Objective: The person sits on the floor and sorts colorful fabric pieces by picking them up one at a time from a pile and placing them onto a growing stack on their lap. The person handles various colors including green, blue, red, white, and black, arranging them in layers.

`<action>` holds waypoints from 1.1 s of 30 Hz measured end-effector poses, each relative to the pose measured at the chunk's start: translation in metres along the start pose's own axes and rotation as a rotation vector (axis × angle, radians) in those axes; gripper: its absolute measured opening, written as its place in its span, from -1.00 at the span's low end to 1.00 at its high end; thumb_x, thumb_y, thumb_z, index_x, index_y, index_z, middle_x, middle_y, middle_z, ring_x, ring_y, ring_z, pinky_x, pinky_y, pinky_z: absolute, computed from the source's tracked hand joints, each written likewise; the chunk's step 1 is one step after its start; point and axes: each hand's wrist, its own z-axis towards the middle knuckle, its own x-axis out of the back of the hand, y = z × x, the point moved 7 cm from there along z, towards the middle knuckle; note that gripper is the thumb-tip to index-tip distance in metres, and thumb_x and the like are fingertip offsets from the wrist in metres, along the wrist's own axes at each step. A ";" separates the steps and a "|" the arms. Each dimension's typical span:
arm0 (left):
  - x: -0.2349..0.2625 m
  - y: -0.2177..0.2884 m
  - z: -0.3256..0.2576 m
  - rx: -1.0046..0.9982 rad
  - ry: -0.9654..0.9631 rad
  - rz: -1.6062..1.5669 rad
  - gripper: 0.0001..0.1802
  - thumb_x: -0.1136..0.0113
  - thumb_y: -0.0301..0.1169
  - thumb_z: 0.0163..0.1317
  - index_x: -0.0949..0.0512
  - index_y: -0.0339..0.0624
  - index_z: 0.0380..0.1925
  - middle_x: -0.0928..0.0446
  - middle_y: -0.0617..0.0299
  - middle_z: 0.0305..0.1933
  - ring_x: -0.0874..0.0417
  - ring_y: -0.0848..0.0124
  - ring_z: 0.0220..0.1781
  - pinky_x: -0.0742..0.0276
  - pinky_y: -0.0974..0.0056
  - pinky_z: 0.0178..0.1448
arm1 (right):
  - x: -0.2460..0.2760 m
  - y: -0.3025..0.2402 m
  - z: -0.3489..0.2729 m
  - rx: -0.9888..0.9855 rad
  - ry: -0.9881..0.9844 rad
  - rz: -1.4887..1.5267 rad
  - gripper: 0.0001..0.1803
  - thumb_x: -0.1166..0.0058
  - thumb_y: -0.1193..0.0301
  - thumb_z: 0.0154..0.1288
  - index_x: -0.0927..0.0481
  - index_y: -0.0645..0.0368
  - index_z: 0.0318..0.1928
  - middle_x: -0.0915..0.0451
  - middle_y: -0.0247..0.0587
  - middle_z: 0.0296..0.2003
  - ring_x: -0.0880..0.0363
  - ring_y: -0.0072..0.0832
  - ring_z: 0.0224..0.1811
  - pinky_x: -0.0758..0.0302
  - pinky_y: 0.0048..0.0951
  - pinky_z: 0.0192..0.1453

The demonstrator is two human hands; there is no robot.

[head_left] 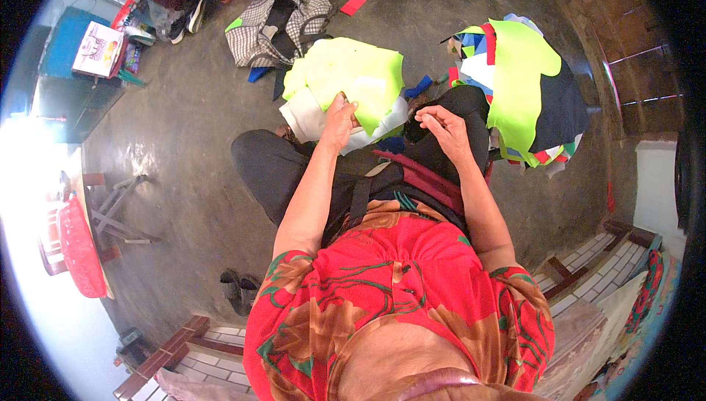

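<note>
- We sit above a grey concrete floor that fills most of the view; we place everything else relative to the neon-yellow cloth lying on it.
- The neon-yellow cloth lies spread in front of our knees, on top of some white cloth pieces.
- To the right of the yellow cloth, well apart from it, we see a heap of mixed fabric scraps with another yellow sheet and a dark piece on top.
- Behind the yellow cloth, just beside its far edge, a checked bag lies crumpled.
- Far to the left of the yellow cloth and nearer to us, a red plastic basket sits at the edge of the view.
- Our left hand pinches the near edge of the yellow cloth, fingers closed on it.
- Our right hand is just right of the yellow cloth, apart from the left hand, with fingers curled together over our dark lap; we cannot tell whether it grips anything.
</note>
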 end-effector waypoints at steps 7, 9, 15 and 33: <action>-0.055 0.065 -0.003 -0.107 -0.238 -0.133 -0.50 0.08 -0.49 0.28 -0.10 -0.15 0.22 -0.42 0.13 0.02 -0.61 0.34 -0.16 -0.64 0.20 -0.20 | 0.000 0.005 0.001 0.009 0.006 0.002 -0.81 -0.02 0.41 0.29 -0.59 0.24 -0.18 -0.59 -0.41 -0.37 -0.49 -0.71 -0.30 -0.44 -0.63 -0.18; -0.058 0.062 -0.002 -0.104 -0.249 -0.131 -0.49 0.07 -0.51 0.26 -0.11 -0.13 0.21 -0.42 0.12 0.05 -0.60 0.34 -0.11 -0.64 0.19 -0.20 | 0.000 0.004 0.001 0.019 0.011 -0.019 -0.82 -0.02 0.41 0.29 -0.59 0.23 -0.18 -0.58 -0.42 -0.38 -0.48 -0.72 -0.31 -0.43 -0.64 -0.19; 0.007 -0.018 0.004 0.148 -0.015 0.170 -0.44 0.04 -0.53 0.21 -0.11 -0.14 0.23 -0.45 0.09 0.03 -0.56 0.31 -0.02 -0.63 0.19 -0.23 | -0.002 0.004 0.002 -0.001 0.010 -0.009 -0.81 -0.03 0.40 0.29 -0.59 0.23 -0.18 -0.60 -0.42 -0.38 -0.49 -0.72 -0.32 -0.44 -0.64 -0.22; -0.022 0.017 -0.026 -0.519 0.193 1.523 -0.38 -0.23 -0.48 -0.03 -0.32 -0.17 0.11 -0.25 -0.05 0.20 -0.33 -0.01 0.19 -0.32 0.01 0.18 | 0.001 0.018 0.001 0.038 0.045 0.030 -0.82 -0.06 0.40 0.26 -0.60 0.21 -0.19 -0.61 -0.38 -0.40 -0.51 -0.70 -0.35 -0.46 -0.60 -0.22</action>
